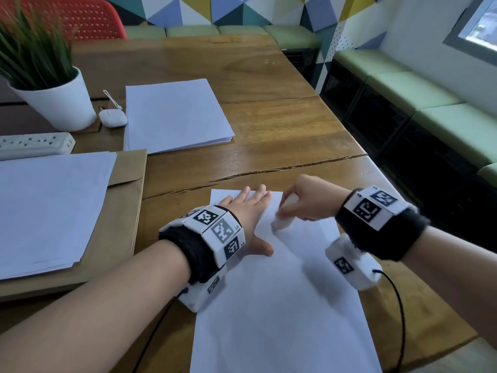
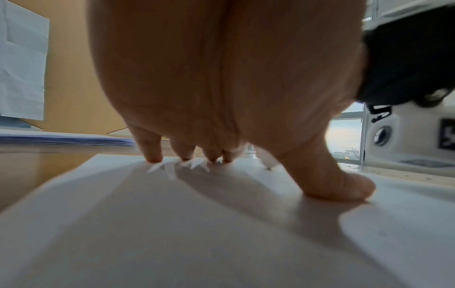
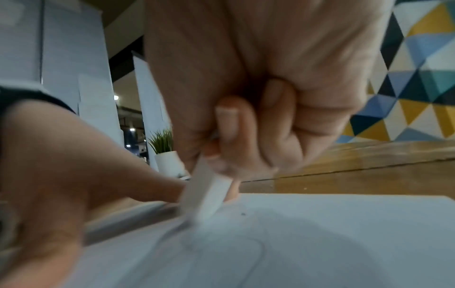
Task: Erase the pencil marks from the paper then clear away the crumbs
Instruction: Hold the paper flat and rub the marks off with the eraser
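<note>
A white sheet of paper [image 1: 282, 305] lies on the wooden table [image 1: 269, 130] in front of me. My left hand [image 1: 248, 211] lies flat on its upper left part, fingers straight and thumb spread, pressing it down; the left wrist view shows the fingertips [image 2: 154, 157] on the paper [image 2: 197, 233]. My right hand [image 1: 304, 200] grips a white eraser [image 1: 282, 223] whose lower end touches the paper just right of the left hand. In the right wrist view the eraser [image 3: 204, 196] meets the sheet [image 3: 320, 243] by faint pencil lines [image 3: 179, 228] and a dark crumb [image 3: 243, 214].
A stack of white paper [image 1: 174, 114] lies further back. Another stack rests on a brown envelope [image 1: 126, 189] at the left. A potted plant [image 1: 53, 98], an earbud case [image 1: 113, 118] and a power strip [image 1: 35, 144] stand at the back left. The table's edge runs along the right.
</note>
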The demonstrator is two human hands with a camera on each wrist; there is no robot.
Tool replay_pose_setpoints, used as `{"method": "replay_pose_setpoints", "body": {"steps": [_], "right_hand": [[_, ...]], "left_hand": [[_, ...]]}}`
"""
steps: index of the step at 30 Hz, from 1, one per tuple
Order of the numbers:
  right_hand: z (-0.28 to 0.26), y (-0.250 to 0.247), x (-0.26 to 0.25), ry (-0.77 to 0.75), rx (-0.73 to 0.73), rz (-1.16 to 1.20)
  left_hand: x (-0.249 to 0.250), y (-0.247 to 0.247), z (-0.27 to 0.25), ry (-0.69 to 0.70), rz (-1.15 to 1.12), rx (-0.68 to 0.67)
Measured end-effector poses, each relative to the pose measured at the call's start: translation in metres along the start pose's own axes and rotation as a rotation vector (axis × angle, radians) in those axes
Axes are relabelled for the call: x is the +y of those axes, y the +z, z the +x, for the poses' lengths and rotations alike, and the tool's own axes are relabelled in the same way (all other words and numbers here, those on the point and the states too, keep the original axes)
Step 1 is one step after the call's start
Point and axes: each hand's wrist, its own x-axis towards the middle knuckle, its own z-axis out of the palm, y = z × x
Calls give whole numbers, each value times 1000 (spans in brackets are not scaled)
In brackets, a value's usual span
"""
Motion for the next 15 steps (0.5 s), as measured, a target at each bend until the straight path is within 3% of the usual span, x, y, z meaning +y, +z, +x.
{"method": "replay_pose_setpoints", "body": {"steps": [3,4,7,9,13,15], "right_hand": [[11,0,2,4,224,44],[7,3,2,-3,209,33],[-11,8,3,-8,-55,-24],[-12,5,4,29,-129,43],[6,3,11,80,86,250],[2,8,12,65,149,236]], "left_hand": [[0,1,0,8,5,4],[1,1,0,5,8,3],[2,0,2,-9,18,-17],[1,0,3,-12,19,-27],[0,2,3,-7,20,-2],[1,2,3,-10,23,-2]]}}
